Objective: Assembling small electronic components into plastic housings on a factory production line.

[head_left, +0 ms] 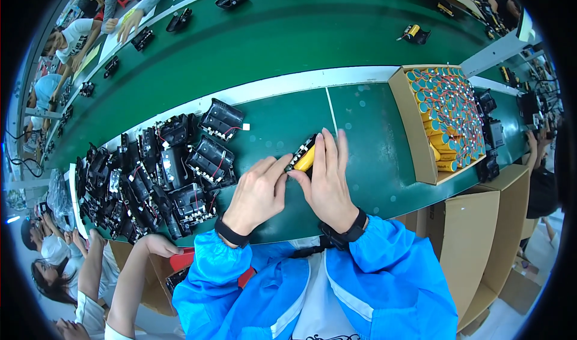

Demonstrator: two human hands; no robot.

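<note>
Over the green worktop, my left hand point(259, 191) closes its fingertips on the near-left end of a small black plastic housing point(300, 150). A yellow cylindrical battery point(305, 160) lies along the housing's right side. My right hand point(328, 187) holds the battery and housing from the right, its thumb at the near end and its fingers stretched along the far side. Part of the battery is hidden behind those fingers. To the left of my left hand, a black housing with a red wire point(213, 160) is at the edge of a heap of similar parts.
The heap of black housings point(141, 178) covers the left of the worktop. At right stands a cardboard box point(410, 133) of yellow batteries with red wires. Beyond a white rail point(288, 83), a green belt point(312, 33) carries spaced housings. A co-worker's hand point(159, 245) reaches in at lower left.
</note>
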